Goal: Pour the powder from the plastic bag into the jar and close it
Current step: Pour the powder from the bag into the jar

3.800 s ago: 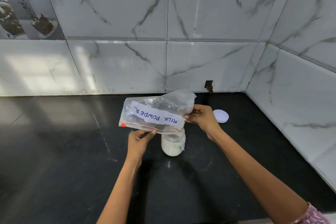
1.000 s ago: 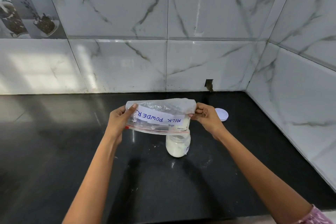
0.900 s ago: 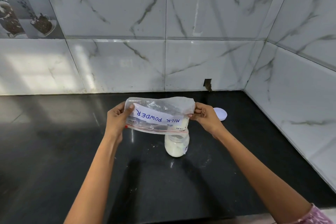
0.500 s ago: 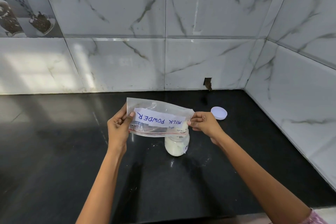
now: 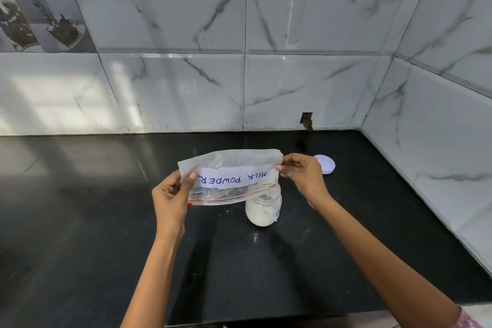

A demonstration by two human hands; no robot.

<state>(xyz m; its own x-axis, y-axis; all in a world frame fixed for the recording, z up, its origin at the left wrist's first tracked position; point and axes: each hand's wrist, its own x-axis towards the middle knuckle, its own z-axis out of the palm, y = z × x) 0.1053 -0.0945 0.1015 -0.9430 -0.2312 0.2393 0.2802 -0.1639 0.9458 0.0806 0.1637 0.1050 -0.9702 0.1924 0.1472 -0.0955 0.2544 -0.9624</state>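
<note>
A clear plastic zip bag [image 5: 231, 165] with an upside-down "MILK POWDER" label hangs inverted, its red zip edge down and its right corner over the mouth of a small glass jar [image 5: 262, 212]. White powder fills much of the jar, which stands on the black counter [image 5: 106, 221]. My left hand [image 5: 171, 196] pinches the bag's left side. My right hand [image 5: 300, 174] pinches its right upper corner. The bag looks almost empty. The white round lid [image 5: 326, 164] lies flat on the counter behind my right hand, partly hidden by it.
Marble-tiled walls close the counter at the back [image 5: 239, 93] and on the right [image 5: 439, 154]. A few white specks of powder lie on the counter around the jar. The counter's front edge runs along the bottom right.
The bag has flattened and been pulled taut between both hands, sinking a little over the jar. My left hand shifted from under the bag to its left side.
</note>
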